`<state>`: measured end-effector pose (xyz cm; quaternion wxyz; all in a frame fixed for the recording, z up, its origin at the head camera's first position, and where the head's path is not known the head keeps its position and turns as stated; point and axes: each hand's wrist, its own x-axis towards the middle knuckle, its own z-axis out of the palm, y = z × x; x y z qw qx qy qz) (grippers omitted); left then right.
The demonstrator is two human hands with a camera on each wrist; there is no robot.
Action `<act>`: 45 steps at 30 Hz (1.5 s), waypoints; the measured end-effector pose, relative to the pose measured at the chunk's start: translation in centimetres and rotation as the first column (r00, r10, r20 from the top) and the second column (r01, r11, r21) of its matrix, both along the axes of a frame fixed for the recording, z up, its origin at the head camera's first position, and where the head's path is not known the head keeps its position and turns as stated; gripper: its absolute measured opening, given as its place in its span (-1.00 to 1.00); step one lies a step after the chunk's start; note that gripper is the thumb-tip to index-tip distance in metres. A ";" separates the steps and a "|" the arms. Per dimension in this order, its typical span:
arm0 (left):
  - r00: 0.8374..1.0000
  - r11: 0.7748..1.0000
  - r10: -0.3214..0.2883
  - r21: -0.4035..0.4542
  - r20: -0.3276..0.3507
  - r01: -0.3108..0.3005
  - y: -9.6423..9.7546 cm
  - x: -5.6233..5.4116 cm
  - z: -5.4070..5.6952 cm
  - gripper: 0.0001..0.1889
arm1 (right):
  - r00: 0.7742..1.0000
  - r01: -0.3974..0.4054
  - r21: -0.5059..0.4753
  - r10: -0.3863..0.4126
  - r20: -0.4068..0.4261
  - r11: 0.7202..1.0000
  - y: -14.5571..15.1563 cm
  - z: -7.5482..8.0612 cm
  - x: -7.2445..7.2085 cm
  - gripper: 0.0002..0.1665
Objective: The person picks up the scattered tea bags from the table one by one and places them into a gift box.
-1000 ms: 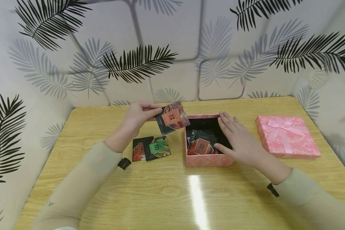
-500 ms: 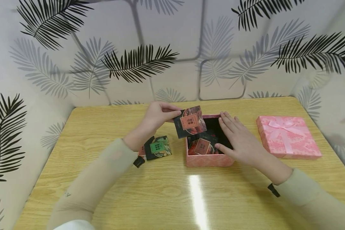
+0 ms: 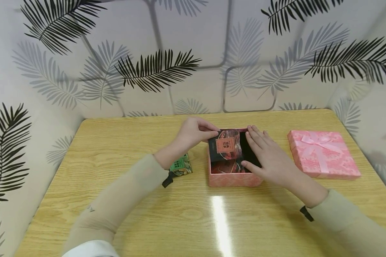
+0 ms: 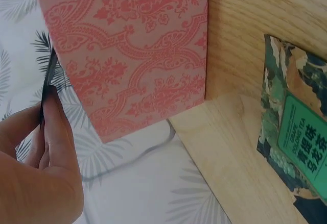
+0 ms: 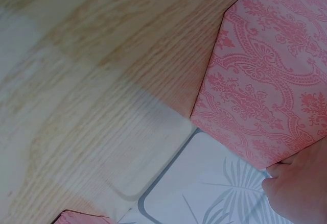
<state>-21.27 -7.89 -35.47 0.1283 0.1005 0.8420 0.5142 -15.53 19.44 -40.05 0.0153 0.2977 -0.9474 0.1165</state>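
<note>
My left hand point(image 3: 194, 134) pinches a dark tea packet point(image 3: 226, 145) with a red label by its upper left corner. The packet overlaps the mouth of the pink patterned box point(image 3: 236, 181); in the left wrist view it appears edge-on as a thin dark strip point(image 4: 48, 76) above the box wall point(image 4: 127, 55). Beneath it, another red-toned tea packet point(image 3: 223, 167) lies in the box. Across the box's right rim rests my right hand point(image 3: 271, 160), fingers straight and thumb toward the front. In the right wrist view, the right hand point(image 5: 301, 183) meets the box wall point(image 5: 265, 76).
A pink lid point(image 3: 325, 153) with a ribbon bow lies at the right of the wooden table point(image 3: 180, 217). Left of the box, a green-labelled grape oolong tea packet point(image 4: 301, 137) lies on the table, partly hidden by the left wrist in the head view. A leaf-patterned wall covering stands behind.
My left hand has carried the red-labelled tea packet rightward and down, from beside the box to its opening. The right hand has stayed on the box's right rim.
</note>
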 end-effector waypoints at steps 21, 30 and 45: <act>0.919 0.916 -0.300 -0.347 -0.255 0.203 2.7 0.8 -1.3 -0.88 | 1.000 0.004 0.007 -0.004 0.001 1.000 0.1 0.0 0.1 0.07; 0.895 0.886 -0.347 -0.412 -0.282 0.214 3.1 0.8 -1.4 -0.88 | 1.000 0.001 0.003 -0.001 -0.012 1.000 0.1 -0.2 0.0 0.06; 0.899 0.889 -0.330 -0.415 -0.287 0.193 3.0 0.5 -1.4 -0.84 | 1.000 0.004 -0.007 -0.004 -0.001 1.000 -0.1 0.1 0.1 0.06</act>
